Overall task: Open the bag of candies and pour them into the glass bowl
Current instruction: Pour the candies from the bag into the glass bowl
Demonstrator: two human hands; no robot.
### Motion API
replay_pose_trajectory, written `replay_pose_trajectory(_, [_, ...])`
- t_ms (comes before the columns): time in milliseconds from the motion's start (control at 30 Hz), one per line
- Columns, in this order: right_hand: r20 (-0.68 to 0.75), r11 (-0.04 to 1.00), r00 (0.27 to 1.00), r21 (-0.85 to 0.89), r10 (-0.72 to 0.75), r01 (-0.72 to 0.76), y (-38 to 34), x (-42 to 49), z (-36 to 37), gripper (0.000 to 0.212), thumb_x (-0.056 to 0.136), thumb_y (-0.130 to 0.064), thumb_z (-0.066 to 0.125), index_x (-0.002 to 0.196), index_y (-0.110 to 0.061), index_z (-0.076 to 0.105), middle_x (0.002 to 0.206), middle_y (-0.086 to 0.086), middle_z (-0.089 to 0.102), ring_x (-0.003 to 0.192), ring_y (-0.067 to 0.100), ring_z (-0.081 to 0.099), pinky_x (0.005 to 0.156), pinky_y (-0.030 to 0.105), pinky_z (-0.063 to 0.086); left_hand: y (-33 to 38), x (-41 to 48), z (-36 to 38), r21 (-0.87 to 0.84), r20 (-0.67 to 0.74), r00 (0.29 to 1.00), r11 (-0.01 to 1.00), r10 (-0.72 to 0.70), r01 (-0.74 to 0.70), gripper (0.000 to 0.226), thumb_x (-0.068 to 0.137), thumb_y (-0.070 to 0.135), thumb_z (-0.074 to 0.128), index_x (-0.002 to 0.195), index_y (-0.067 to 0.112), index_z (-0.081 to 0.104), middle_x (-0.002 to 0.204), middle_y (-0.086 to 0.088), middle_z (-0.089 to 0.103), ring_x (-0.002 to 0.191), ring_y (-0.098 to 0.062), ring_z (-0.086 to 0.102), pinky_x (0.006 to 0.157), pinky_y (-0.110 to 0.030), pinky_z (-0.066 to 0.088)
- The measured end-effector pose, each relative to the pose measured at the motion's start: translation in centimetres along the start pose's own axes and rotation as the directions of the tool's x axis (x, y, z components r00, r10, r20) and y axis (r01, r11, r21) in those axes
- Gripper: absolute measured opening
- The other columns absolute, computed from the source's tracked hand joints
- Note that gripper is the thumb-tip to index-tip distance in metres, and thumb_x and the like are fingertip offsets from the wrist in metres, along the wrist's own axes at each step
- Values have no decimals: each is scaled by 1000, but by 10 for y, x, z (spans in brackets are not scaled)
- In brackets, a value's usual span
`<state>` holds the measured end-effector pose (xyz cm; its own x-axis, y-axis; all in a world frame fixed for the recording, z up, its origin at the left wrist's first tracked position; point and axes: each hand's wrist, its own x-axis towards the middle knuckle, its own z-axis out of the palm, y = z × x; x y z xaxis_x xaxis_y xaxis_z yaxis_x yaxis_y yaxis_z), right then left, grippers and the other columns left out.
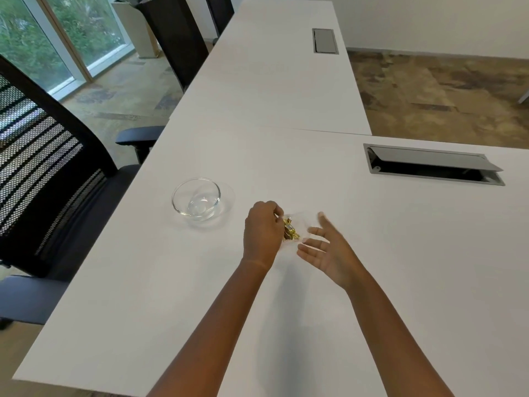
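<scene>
Both forearms reach in from the near edge of the white table [286, 173], the biggest thing here, with wide bare surface on every side of the work. Black mesh chairs [51, 156] line its left edge, close to the bowl's side but clear of the arms. An open cable hatch [432, 164] sits well apart to the right, out of any likely pouring path.

Next in size, the glass bowl [196, 199] stands upright and empty, just left of the hands, probably set there so the pour needs only a short carry.

Closer in, the left hand [263, 229] curls over the clear bag [297, 224], fingers pinched on its near-left edge, seemingly to anchor it. The right hand [326, 247] is spread wide, palm up, holding nothing, its fingertips at the bag's right side as if about to take the other edge for a tear.

Smallest, the gold-wrapped candies [290, 229] bunch inside the bag, which lies on the table and looks unopened.
</scene>
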<state>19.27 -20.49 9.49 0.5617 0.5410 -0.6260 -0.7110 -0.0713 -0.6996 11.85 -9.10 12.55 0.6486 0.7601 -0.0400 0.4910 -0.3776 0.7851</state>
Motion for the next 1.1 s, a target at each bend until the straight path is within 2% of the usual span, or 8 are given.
replay_pose_trajectory(100, [41, 980, 993, 159, 111, -116, 4, 9, -6, 53, 82, -60, 47, 104, -12, 56, 109, 17, 52, 98, 32, 58, 82, 43, 52, 5, 4, -8, 57, -9, 997, 996, 72, -72, 20, 86, 4, 47, 92, 5, 67, 100, -13, 65, 92, -24, 60, 73, -25, 41])
replay_pose_trajectory(233, [157, 934, 973, 289, 172, -212, 19, 21, -3, 67, 78, -62, 52, 127, -17, 49, 132, 21, 43, 117, 42, 51, 80, 47, 55, 15, 6, -17, 35, 14, 990, 989, 141, -142, 17, 86, 7, 52, 88, 8, 69, 96, -9, 67, 88, -21, 62, 74, -27, 45])
replay_pose_trajectory(433, [414, 811, 907, 557, -84, -179, 34, 29, 13, 58, 66, -51, 70, 106, -9, 67, 123, 20, 59, 108, 41, 61, 93, 51, 49, 26, 13, -26, -75, 140, 968, 977, 209, -200, 15, 81, 9, 58, 79, 15, 72, 77, 9, 61, 65, -2, 53, 61, -18, 38])
replay_pose_trajectory(567, [398, 724, 885, 681, -241, -109, 37, 34, 19, 59, 59, -44, 78, 107, -11, 66, 108, 19, 70, 99, 36, 67, 83, 48, 57, 28, 19, -27, -237, 182, 958, 956, 220, -174, 12, 79, 9, 62, 79, 13, 73, 76, 8, 65, 76, -6, 57, 69, -21, 42])
replay_pose_trajectory(733, [349, 650, 885, 756, -309, -71, 40, 38, 30, 52, 73, -54, 55, 95, -10, 73, 101, 14, 73, 94, 31, 69, 83, 42, 56, 28, 25, -25, -315, 174, 956, 934, 234, -171, 12, 80, 7, 62, 79, 11, 73, 72, 12, 63, 72, -7, 57, 74, -26, 44])
replay_pose_trajectory(833, [339, 621, 876, 781, -344, -59, 43, 37, 37, 53, 63, -47, 70, 97, -7, 72, 102, 16, 72, 92, 31, 70, 81, 42, 57, 29, 27, -25, -372, 164, 959, 915, 231, -157, 12, 80, 7, 63, 77, 15, 72, 73, 12, 64, 69, -9, 57, 71, -22, 45])
replay_pose_trajectory(967, [364, 633, 876, 768, -315, -92, 41, 40, 39, 77, 46, -41, 86, 110, -6, 61, 109, 20, 67, 102, 35, 63, 68, 39, 61, 24, 32, -30, -428, 170, 956, 892, 238, -146, 10, 80, 7, 63, 82, 10, 73, 74, 13, 65, 61, 1, 56, 61, -7, 43])
replay_pose_trajectory(1100, [332, 694, 906, 717, -262, -62, 34, 53, 37, 98, 44, -45, 86, 127, -13, 46, 133, 17, 49, 118, 32, 48, 65, 36, 61, 11, 43, -38, -446, 167, 962, 887, 218, -123, 13, 84, 12, 60, 92, 12, 71, 81, 7, 66, 59, 5, 57, 59, -3, 42])
